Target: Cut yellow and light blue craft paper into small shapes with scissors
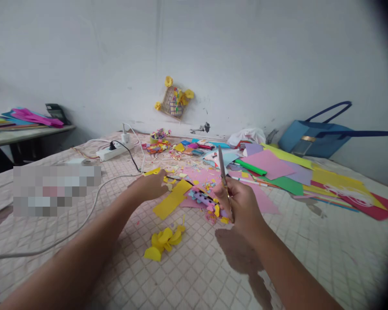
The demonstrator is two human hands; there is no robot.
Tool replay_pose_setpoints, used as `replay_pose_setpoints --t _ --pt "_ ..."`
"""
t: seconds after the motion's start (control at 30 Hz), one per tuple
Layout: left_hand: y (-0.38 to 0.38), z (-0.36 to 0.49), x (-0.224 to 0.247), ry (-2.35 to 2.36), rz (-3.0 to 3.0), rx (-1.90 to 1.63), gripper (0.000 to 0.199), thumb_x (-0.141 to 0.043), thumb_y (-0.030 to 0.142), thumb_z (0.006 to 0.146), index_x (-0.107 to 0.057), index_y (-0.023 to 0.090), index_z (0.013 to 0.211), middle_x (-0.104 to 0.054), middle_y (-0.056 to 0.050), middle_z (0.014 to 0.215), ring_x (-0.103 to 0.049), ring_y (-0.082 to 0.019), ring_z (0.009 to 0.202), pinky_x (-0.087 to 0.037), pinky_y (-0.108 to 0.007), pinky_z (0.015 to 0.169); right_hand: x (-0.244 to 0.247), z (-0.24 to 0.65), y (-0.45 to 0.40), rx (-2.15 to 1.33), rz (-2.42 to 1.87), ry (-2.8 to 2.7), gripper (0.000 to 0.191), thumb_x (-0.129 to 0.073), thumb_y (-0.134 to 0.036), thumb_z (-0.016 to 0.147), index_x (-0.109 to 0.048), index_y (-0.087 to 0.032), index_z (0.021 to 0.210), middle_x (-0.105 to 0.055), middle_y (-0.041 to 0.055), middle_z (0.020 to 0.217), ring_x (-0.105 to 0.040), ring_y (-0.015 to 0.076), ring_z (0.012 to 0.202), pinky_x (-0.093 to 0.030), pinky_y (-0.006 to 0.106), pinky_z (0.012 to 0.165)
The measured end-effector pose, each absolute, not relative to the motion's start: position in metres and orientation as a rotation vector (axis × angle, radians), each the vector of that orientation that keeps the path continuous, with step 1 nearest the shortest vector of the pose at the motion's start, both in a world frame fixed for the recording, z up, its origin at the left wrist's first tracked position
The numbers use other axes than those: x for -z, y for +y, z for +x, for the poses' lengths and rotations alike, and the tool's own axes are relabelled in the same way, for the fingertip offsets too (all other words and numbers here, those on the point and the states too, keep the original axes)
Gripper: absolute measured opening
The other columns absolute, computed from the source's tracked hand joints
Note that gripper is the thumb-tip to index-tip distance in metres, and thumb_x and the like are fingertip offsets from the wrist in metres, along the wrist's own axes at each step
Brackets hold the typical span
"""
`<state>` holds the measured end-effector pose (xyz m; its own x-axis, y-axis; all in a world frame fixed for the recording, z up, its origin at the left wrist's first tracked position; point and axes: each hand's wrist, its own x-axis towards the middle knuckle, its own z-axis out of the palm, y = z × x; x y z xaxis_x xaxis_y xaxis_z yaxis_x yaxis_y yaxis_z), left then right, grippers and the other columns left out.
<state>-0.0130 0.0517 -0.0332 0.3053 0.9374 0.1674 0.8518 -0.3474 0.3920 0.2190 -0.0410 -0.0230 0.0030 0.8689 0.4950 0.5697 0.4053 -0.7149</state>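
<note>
My right hand [244,204] grips a pair of scissors [222,165], their blades pointing up and away. My left hand [148,186] is over the table's left middle, thumb and a finger apart, close to small yellow scraps; its other fingers are partly hidden. A yellow paper strip [172,200] lies between the hands. Left of my right hand is a decorated purple piece [203,198] with small paper flowers. Nearer to me sits a cluster of yellow cut petals [164,242].
Coloured sheets [271,163] and a blue bag [313,137] are at the right. A white power strip [114,151] with cables stands left, one cable crossing the table. Paper scraps and markers lie at the back, below a wall decoration [174,101].
</note>
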Motion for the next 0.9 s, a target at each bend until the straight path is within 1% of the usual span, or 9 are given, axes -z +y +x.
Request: replay_pose_setpoints --t 0.07,0.13,0.23,0.3,0.43,0.53,0.67,0.8,0.9 --pt "0.047 -0.001 0.031 1.652 2.449 -0.609 0.044 -0.048 0.029 0.074 -0.051 0.012 0.114 -0.063 -0.016 0.098 -0.055 -0.030 0.095 -0.042 -0.040 0.079 0.023 0.219 -0.041 -0.390 -1.261 -1.668 0.046 -0.046 -0.060 0.079 -0.036 -0.020 0.057 -0.032 -0.0055 0.048 -0.033 0.0095 0.046 -0.024 0.023 0.044" --pt "0.040 0.017 0.026 1.521 2.684 -0.685 0.042 -0.045 0.030 0.079 -0.050 0.014 0.118 -0.056 -0.016 0.114 -0.046 -0.030 0.110 -0.036 -0.041 0.089 0.023 0.219 -0.041 -0.383 -1.247 -1.654 0.047 -0.047 -0.060 0.079 -0.035 -0.020 0.056 -0.032 -0.0055 0.049 -0.032 0.0094 0.046 -0.024 0.023 0.044" --pt "0.033 0.048 0.022 1.102 2.893 -0.538 0.038 -0.050 0.028 0.077 -0.054 0.024 0.114 -0.054 -0.009 0.118 -0.044 -0.026 0.111 -0.036 -0.042 0.089 0.024 0.220 -0.040 -0.370 -1.221 -1.650 0.045 -0.048 -0.058 0.079 -0.036 -0.020 0.057 -0.033 -0.0051 0.051 -0.032 0.0095 0.048 -0.024 0.023 0.046" --pt "0.032 0.065 0.023 1.029 2.907 -0.493 0.029 -0.053 0.025 0.074 -0.062 0.026 0.102 -0.054 -0.007 0.120 -0.042 -0.028 0.113 -0.035 -0.045 0.089 0.025 0.221 -0.038 -0.370 -1.214 -1.648 0.045 -0.048 -0.057 0.079 -0.037 -0.020 0.057 -0.032 -0.0053 0.050 -0.032 0.0095 0.048 -0.023 0.023 0.045" --pt "0.040 0.075 0.025 1.083 2.769 -0.587 0.012 -0.054 0.021 0.072 -0.065 0.019 0.077 -0.063 -0.008 0.099 -0.049 -0.028 0.103 -0.035 -0.045 0.086 0.025 0.223 -0.037 -0.375 -1.202 -1.622 0.046 -0.048 -0.058 0.079 -0.034 -0.020 0.055 -0.032 -0.0054 0.049 -0.031 0.0094 0.047 -0.023 0.023 0.045" --pt "0.046 0.068 0.026 1.133 2.651 -0.715 0.014 -0.050 0.023 0.076 -0.063 0.017 0.077 -0.064 -0.007 0.088 -0.054 -0.023 0.091 -0.041 -0.037 0.080 0.024 0.221 -0.037 -0.423 -1.185 -1.610 0.045 -0.048 -0.057 0.079 -0.036 -0.020 0.056 -0.034 -0.0052 0.049 -0.032 0.0096 0.048 -0.024 0.023 0.045" --pt "0.043 0.055 0.021 1.114 2.353 -0.895 0.022 -0.038 0.030 0.084 -0.055 0.015 0.081 -0.060 -0.004 0.074 -0.057 -0.014 0.068 -0.045 -0.027 0.061 0.023 0.219 -0.037 -0.364 -1.260 -1.469 0.042 -0.056 -0.056 0.074 -0.043 -0.019 0.059 -0.036 -0.0053 0.051 -0.034 0.0094 0.050 -0.027 0.023 0.047" --pt "0.027 0.051 0.008 0.797 1.846 -1.023 0.016 -0.050 0.032 0.078 -0.048 0.016 0.077 -0.049 0.003 0.060 -0.049 -0.008 0.053 -0.040 -0.020 0.050 0.021 0.218 -0.037 -0.454 -1.208 -1.269 0.036 -0.061 -0.051 0.074 -0.049 -0.018 0.064 -0.044 -0.0052 0.053 -0.039 0.0084 0.049 -0.033 0.021 0.048" --pt "0.017 0.051 0.003 0.728 1.775 -1.055 0.014 -0.053 0.029 0.077 -0.048 0.016 0.079 -0.046 0.005 0.057 -0.045 -0.007 0.050 -0.034 -0.018 0.046 0.018 0.216 -0.037 -0.599 -1.132 -1.209 0.033 -0.062 -0.049 0.074 -0.053 -0.018 0.069 -0.055 -0.0018 0.060 -0.047 0.0098 0.053 -0.038 0.022 0.052"
